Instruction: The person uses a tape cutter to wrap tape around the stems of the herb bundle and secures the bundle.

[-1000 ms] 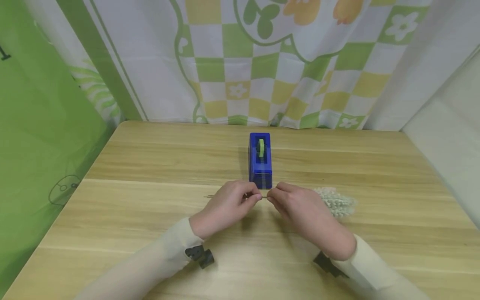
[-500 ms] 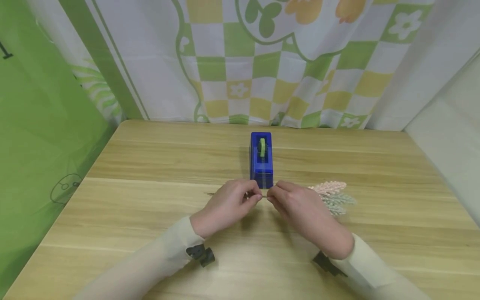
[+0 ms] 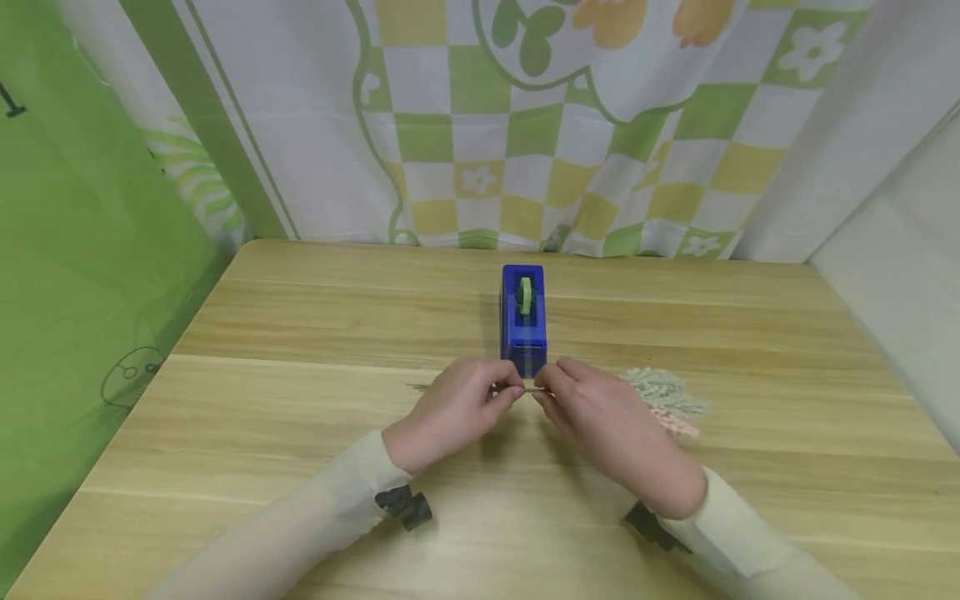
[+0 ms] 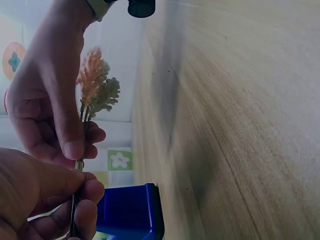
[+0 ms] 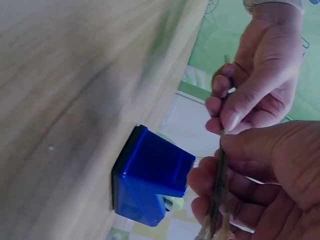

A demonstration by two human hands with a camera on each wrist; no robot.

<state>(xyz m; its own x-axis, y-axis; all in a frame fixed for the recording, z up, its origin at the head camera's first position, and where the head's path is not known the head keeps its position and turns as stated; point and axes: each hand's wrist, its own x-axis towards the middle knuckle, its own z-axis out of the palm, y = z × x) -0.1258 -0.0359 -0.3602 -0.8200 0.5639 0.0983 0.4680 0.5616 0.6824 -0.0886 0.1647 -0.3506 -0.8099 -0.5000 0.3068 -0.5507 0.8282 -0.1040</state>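
A small bunch of artificial flowers, with pale green heads (image 3: 663,390) and pink heads (image 4: 91,72), lies level across both hands above the table. Its thin stems (image 5: 216,195) run leftward from the heads. My left hand (image 3: 465,404) pinches the stems between thumb and fingers, and their ends poke out beyond it. Close beside it, my right hand (image 3: 607,425) pinches the same stems nearer the flower heads. Only a short piece of stem shows between the two hands. Just behind the fingertips stands a blue tape dispenser (image 3: 523,333) with a yellow-green roll hub.
The wooden table (image 3: 337,317) reaches back to a green, yellow and white checked curtain (image 3: 480,125). Green cloth (image 3: 90,250) hangs at the left, and a pale wall (image 3: 900,225) stands at the right.
The flower bunch has rolled about its stems: the pink heads came up at the back, and now show at the front below the green ones. Both hands stay nearly in place.
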